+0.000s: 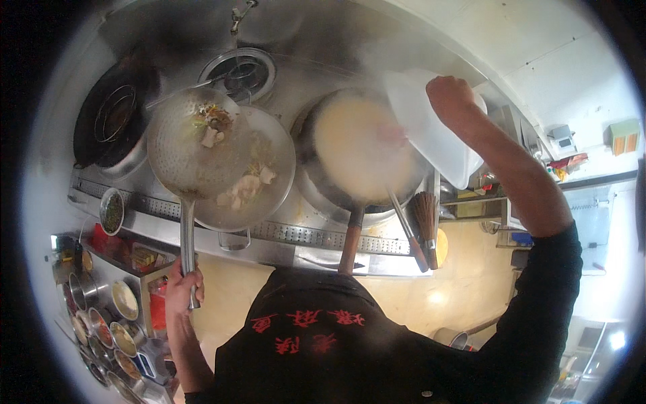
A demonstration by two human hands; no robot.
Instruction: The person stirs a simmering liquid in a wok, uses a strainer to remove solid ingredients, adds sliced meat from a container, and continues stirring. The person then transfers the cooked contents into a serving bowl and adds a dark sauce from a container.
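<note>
My left hand (185, 288) grips the metal handle of a perforated skimmer (174, 146). A few pale pieces and dark and green scraps lie in the skimmer's bowl. It overlaps a round metal basin (282, 166) that holds more pale pieces and some greens. My right hand (450, 97) is closed on a white tray (424, 121), tilted over the right side of a wok (308, 136). Cloudy pale broth (348, 151) fills the wok. A blurred pinkish mass (392, 135) shows between the tray's edge and the broth. Steam hides part of this area.
A long-handled utensil (404, 217) and a bamboo wok brush (427, 222) lie right of the wok's wooden handle (349, 247). A dark wok (116, 116) stands far left, beside a bowl of green bits (111, 212). Several ingredient bowls (124, 300) crowd the lower left. A tap (235, 22) is at the back.
</note>
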